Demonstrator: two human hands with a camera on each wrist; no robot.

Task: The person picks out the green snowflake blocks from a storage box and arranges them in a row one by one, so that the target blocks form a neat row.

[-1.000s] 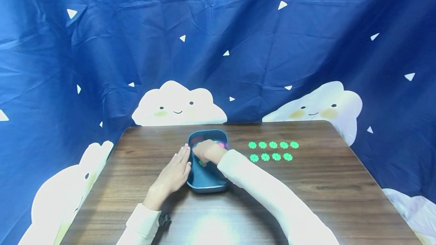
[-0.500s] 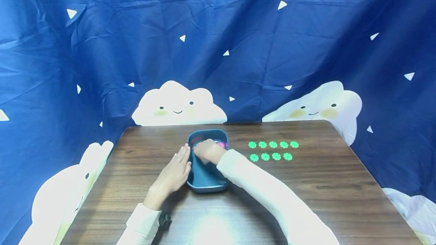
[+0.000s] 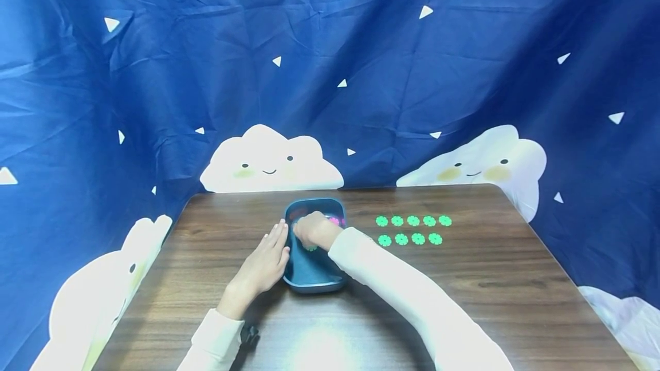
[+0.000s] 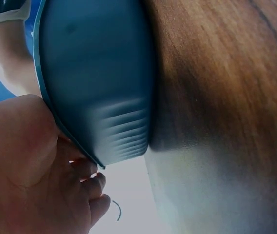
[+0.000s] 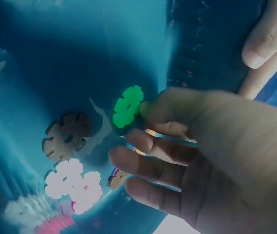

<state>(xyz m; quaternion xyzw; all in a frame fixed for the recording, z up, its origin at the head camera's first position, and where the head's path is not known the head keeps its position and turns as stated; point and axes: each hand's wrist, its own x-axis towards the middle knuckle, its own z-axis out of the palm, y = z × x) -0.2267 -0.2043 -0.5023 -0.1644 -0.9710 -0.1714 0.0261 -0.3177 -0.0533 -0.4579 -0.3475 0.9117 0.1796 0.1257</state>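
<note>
A blue plastic bin (image 3: 314,288) stands on the table. My left hand (image 3: 263,262) lies along its left side with straight fingers touching the rim; in the left wrist view the palm (image 4: 21,161) is beside the bin wall (image 4: 94,58). Inside the bin, my right hand (image 3: 315,230) pinches the edge of a green flower-shaped plastic disc (image 5: 124,114) between thumb and index finger, the other fingers loosely bent. Near it on the bin's floor lie a brown flower disc (image 5: 68,136) and pale pink ones (image 5: 64,179). The hand hides part of the contents in the head view.
Several green flower discs (image 3: 413,221) form two rows on the wooden table (image 3: 490,279), right of the bin; the front row (image 3: 418,239) is shorter. Behind the table hangs a blue curtain (image 3: 381,85) with clouds and triangles.
Both hands and the bin keep nearly the same place. The green disc under the right hand was seen, then hidden, and shows again slightly further right. The rows are unchanged.
</note>
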